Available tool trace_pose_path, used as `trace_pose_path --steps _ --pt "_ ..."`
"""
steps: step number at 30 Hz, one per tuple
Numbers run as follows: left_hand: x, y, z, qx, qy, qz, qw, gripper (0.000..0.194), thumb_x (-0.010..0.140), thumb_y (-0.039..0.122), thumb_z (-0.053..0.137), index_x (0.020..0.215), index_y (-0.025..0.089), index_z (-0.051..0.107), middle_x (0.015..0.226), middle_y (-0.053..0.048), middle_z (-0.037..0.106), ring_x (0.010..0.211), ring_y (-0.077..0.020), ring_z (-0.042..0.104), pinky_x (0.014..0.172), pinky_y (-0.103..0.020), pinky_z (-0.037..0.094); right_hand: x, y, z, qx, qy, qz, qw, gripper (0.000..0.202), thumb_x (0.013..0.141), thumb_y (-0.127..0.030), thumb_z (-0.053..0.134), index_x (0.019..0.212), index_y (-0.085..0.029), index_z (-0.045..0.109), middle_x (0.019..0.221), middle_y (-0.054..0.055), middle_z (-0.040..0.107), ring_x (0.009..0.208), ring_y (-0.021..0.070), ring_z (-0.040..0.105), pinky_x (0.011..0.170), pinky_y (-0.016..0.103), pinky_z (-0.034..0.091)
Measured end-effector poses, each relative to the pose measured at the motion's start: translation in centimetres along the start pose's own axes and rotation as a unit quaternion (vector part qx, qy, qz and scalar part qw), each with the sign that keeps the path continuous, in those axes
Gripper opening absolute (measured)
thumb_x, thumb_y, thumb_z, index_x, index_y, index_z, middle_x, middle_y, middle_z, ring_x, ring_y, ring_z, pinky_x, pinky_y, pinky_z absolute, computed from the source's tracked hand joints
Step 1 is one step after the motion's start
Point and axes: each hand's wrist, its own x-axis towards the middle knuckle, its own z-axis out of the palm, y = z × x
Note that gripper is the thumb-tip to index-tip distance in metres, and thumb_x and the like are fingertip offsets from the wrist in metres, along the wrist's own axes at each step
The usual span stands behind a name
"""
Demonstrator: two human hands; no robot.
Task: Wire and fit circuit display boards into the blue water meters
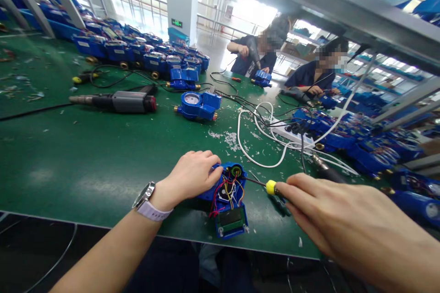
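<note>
An opened blue water meter (225,191) lies near the front edge of the green bench, with red, yellow, white and black wires showing inside. Its small display board (232,218) is folded out toward me. My left hand (192,175) is closed over the left side of the housing, fingertips partly hidden. In my right hand (326,208) is a screwdriver (271,187) with a yellow-tipped handle. The thin shaft points left, its end at the round recess in the upper right of the housing; exact contact is unclear. A dark hand tool (280,206) lies beneath it.
A heat gun (129,102) and a closed blue meter (197,104) lie beyond my hands. White cable loops and a power strip (292,135) are at right, near another heat gun (326,169). Many meters (137,50) crowd the back left. Two co-workers (257,50) work opposite.
</note>
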Motion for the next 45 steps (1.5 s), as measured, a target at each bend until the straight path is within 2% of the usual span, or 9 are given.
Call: trace_pose_path --steps 3,6,9,13,21,28,34,41,45 --pt "0.4 1.0 -0.2 0.024 -0.008 0.02 0.999 0.032 0.096 0.035 0.042 0.102 0.018 0.069 0.096 -0.009 0.074 0.093 -0.0281 0.069 0.088 -0.044 0.049 0.5 -2.3 0.2 -0.069 -0.004 -0.033 0.997 0.032 0.063 -0.001 0.058 0.088 -0.018 0.069 0.066 0.002 0.064 0.047 0.0173 0.058 0.041 0.029 0.035" --pt "1.4 2.3 -0.2 0.039 -0.029 0.016 0.999 0.047 0.094 0.054 0.041 0.102 0.016 0.068 0.094 -0.011 0.075 0.089 -0.0312 0.071 0.081 -0.044 0.051 0.7 -3.8 0.8 -0.095 -0.014 -0.015 0.995 0.033 0.067 0.002 0.054 0.09 -0.016 0.068 0.069 0.003 0.065 0.052 0.0178 0.06 0.044 0.029 0.038" --pt "2.8 3.1 0.1 0.062 -0.058 -0.019 0.996 0.068 0.087 0.072 0.038 0.092 0.013 0.07 0.087 -0.015 0.075 0.082 -0.0334 0.071 0.069 -0.04 0.051 0.7 -4.2 1.5 -0.102 -0.012 -0.002 0.995 0.03 0.07 0.001 0.054 0.091 -0.015 0.067 0.07 0.004 0.065 0.054 0.0184 0.061 0.045 0.029 0.038" --pt "4.6 3.0 0.6 0.084 -0.083 -0.048 0.992 0.079 0.082 0.08 0.032 0.079 0.013 0.072 0.084 -0.017 0.075 0.083 -0.0331 0.071 0.068 -0.036 0.051 0.7 -3.6 2.0 -0.081 -0.002 0.004 0.997 0.027 0.072 0.0 0.057 0.091 -0.015 0.067 0.071 0.003 0.065 0.056 0.0184 0.061 0.046 0.029 0.037" --pt "5.7 2.2 0.5 0.088 -0.133 -0.056 0.986 0.076 0.081 0.079 0.033 0.081 0.015 0.073 0.089 -0.016 0.076 0.085 -0.0329 0.071 0.068 -0.035 0.051 0.9 -2.7 1.9 -0.018 -0.11 0.025 0.993 0.022 0.08 -0.003 0.058 0.097 -0.016 0.066 0.079 0.005 0.067 0.064 0.0206 0.064 0.047 0.03 0.036" --pt "5.1 2.7 0.6 0.108 -0.121 -0.049 0.986 0.061 0.087 0.062 0.034 0.084 0.015 0.073 0.09 -0.017 0.075 0.086 -0.0326 0.071 0.068 -0.035 0.051 -0.1 -2.4 2.4 0.013 -0.109 0.052 0.993 0.018 0.088 -0.011 0.057 0.102 -0.018 0.066 0.084 0.004 0.067 0.068 0.0215 0.066 0.051 0.031 0.038" --pt "5.0 3.1 0.2 0.113 -0.132 -0.039 0.984 0.06 0.088 0.057 0.033 0.083 0.014 0.073 0.091 -0.018 0.075 0.086 -0.0321 0.071 0.071 -0.036 0.051 -1.0 -1.4 2.6 0.058 -0.129 0.084 0.986 0.023 0.094 -0.017 0.051 0.112 -0.02 0.064 0.094 0.005 0.068 0.081 0.0223 0.068 0.056 0.031 0.04" --pt "5.9 2.1 -0.9 0.06 -0.195 -0.023 0.979 0.059 0.091 0.056 0.027 0.089 0.019 0.073 0.094 -0.012 0.075 0.086 -0.029 0.069 0.07 -0.033 0.049 -1.7 -0.4 1.6 0.081 -0.141 0.09 0.983 0.023 0.095 -0.022 0.049 0.113 -0.023 0.063 0.093 0.004 0.069 0.079 0.0228 0.069 0.054 0.03 0.035" --pt "6.7 1.2 -1.3 0.004 -0.241 -0.019 0.97 0.051 0.089 0.057 0.036 0.095 0.023 0.073 0.094 -0.006 0.075 0.081 -0.0231 0.068 0.07 -0.028 0.048 -1.8 -0.5 0.7 0.057 -0.135 0.08 0.986 0.02 0.092 -0.018 0.054 0.108 -0.022 0.065 0.087 0.003 0.069 0.076 0.0216 0.069 0.05 0.03 0.029"
